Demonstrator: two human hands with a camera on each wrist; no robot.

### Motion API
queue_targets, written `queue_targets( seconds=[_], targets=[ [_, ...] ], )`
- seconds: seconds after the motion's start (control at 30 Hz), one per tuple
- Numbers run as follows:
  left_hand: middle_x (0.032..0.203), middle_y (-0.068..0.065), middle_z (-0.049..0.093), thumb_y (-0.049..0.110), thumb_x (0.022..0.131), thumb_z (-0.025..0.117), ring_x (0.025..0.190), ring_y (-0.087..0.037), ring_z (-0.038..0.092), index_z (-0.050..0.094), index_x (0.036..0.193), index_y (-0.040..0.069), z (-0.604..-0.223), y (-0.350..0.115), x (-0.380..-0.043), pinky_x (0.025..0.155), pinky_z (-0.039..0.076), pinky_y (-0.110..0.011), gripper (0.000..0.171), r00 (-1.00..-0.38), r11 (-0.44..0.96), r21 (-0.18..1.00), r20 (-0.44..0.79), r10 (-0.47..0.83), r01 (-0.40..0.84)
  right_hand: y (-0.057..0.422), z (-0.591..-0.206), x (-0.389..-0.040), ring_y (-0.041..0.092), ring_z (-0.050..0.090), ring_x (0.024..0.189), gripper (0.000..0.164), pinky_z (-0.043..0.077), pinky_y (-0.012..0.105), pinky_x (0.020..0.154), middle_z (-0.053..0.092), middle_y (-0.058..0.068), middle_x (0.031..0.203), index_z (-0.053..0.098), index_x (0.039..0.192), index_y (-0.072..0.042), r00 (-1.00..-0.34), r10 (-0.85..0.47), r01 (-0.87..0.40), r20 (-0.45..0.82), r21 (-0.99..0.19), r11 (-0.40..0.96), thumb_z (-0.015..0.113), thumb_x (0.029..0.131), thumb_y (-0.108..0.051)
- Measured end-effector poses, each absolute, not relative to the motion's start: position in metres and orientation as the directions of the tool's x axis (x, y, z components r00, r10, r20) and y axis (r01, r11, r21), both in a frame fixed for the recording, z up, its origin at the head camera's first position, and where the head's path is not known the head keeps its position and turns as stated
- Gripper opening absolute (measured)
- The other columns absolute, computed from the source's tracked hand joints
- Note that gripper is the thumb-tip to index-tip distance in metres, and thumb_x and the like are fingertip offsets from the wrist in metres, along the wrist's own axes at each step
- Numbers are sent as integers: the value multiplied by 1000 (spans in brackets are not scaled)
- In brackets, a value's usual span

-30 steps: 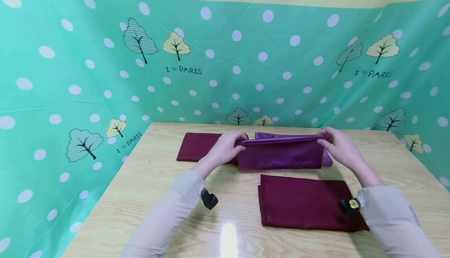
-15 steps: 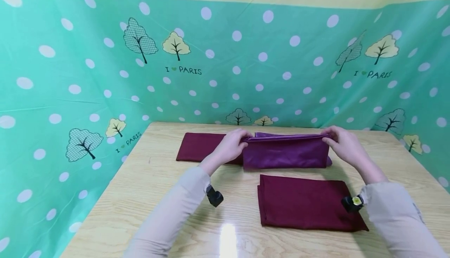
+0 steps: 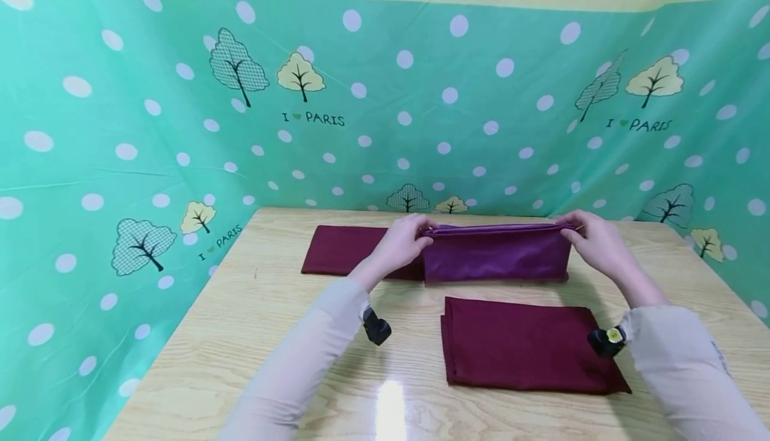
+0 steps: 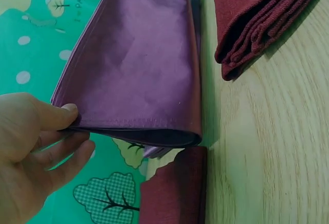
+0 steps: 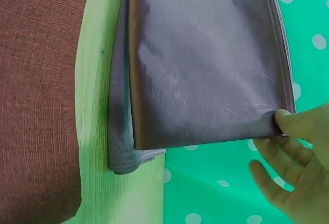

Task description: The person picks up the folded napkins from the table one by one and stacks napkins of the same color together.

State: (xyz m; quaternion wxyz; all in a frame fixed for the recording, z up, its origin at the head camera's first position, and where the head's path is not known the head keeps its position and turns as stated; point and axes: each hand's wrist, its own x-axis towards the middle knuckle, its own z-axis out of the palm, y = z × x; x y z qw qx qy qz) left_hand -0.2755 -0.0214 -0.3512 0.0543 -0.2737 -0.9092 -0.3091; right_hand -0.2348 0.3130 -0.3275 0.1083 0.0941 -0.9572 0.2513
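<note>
Both hands hold a folded purple cloth [image 3: 496, 257] by its upper corners, so it hangs as a long panel across the back of the table. My left hand [image 3: 400, 246] pinches the left corner between thumb and fingers; my right hand [image 3: 592, 242] pinches the right one. In the left wrist view the lower edge of the purple cloth [image 4: 128, 54] shows a rounded fold. Another folded purple cloth [image 5: 119, 131] lies on the table close behind and below it, mostly hidden in the head view.
A folded dark red cloth [image 3: 339, 250] lies at the back left, partly behind my left hand. A second dark red folded cloth [image 3: 529, 347] lies nearer, under the right forearm's side. The wooden table [image 3: 289, 361] meets a green dotted curtain [image 3: 337, 80] at the back.
Both hands have moved to the right and slightly away, carrying the held purple cloth. It now covers nearly all of the purple cloth behind it. The dark red cloths have stayed put.
</note>
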Motion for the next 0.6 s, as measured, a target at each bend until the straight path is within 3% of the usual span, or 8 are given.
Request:
queue_targets(
  seconds=[0.23, 0.6],
  targets=[
    [105, -3, 61, 10, 87, 60, 87, -15, 58, 62, 110, 12, -352, -14, -282, 76, 46, -25, 23, -863, 659, 563, 250, 439, 498, 316, -329, -237, 32, 56, 82, 25, 40, 31, 58, 58, 23, 99, 56, 111, 2, -959, -88, -211, 271, -466, 859, 48, 93, -13],
    [105, -3, 58, 7, 90, 55, 93, -16, 56, 61, 112, 13, -355, -3, -291, 77, 47, -25, 24, -876, 638, 607, 247, 415, 474, 323, -333, -238, 35, 54, 87, 27, 42, 32, 59, 56, 25, 103, 54, 112, 4, -965, -75, -192, 251, -481, 855, 46, 95, -15]
  ],
)
